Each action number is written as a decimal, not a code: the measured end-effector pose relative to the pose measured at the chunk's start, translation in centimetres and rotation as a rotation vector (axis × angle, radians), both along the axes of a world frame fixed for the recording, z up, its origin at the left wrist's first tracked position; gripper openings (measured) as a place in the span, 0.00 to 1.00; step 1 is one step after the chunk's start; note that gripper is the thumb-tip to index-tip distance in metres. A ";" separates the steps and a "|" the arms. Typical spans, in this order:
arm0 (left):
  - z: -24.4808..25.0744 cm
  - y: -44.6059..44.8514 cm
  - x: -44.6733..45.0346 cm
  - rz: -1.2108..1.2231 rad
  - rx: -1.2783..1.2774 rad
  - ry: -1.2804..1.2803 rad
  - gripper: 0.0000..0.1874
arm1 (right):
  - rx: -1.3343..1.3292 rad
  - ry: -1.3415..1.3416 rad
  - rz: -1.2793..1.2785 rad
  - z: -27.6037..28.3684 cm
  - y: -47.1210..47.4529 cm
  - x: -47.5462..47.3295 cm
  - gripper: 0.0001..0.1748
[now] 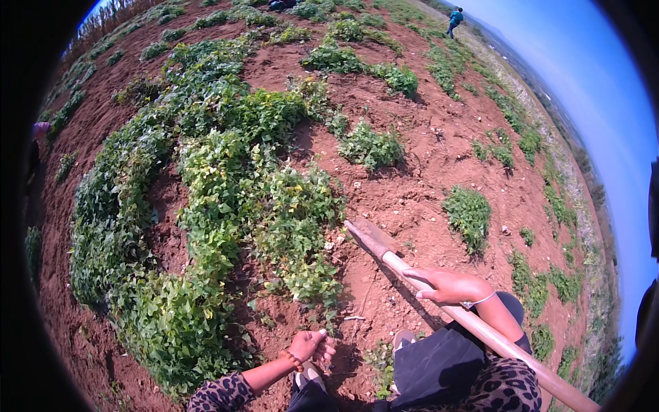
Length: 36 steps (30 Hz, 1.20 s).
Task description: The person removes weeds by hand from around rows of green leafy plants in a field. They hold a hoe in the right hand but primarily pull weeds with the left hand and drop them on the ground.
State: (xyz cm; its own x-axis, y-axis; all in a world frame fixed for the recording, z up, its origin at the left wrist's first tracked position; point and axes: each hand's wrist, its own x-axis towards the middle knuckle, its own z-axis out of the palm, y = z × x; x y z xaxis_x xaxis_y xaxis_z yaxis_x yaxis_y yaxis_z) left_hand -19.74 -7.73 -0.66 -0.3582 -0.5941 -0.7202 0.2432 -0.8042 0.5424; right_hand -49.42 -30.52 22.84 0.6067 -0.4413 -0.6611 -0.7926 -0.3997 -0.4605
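My right hand (455, 286), with a thin bracelet at the wrist, is wrapped over the wooden handle (481, 327) of a long digging tool. The handle slants from the lower right up to a soil-coloured metal blade (373, 236), which is at the bare ground beside leafy vines (293, 211). Whether it is a hoe or a spade is hard to tell. My left hand (313, 347), below a beaded bracelet, hangs low over the soil near the vines. Its fingers are loosely bent and apart, and nothing shows in them.
Reddish, stony soil (406, 190) spreads around me. A small leafy plant (467, 216) grows right of the blade, and another clump (371, 147) stands farther ahead. My shoes (309, 375) are close below my left hand. Another person (454, 21) stands far off at upper right.
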 end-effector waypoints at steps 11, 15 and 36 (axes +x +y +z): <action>-3.7 1.3 -0.6 0.088 -0.226 -0.123 0.15 | 0.020 -0.011 -0.022 0.7 0.1 0.5 0.38; -2.6 1.0 -0.6 0.116 -0.059 -0.006 0.13 | 0.003 -0.050 -0.042 0.6 0.2 0.5 0.39; -1.5 0.5 -1.1 0.021 -0.048 -0.096 0.15 | -0.005 0.048 -0.070 1.5 0.3 1.3 0.37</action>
State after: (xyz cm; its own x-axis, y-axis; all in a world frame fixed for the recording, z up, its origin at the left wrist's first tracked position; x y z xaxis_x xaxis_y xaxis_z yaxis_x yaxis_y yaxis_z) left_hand -20.80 -7.20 -2.12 -0.2763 -0.6351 -0.7214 0.2047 -0.7722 0.6015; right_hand -48.16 -30.24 24.32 0.5419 -0.4847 -0.6866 -0.8398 -0.3451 -0.4192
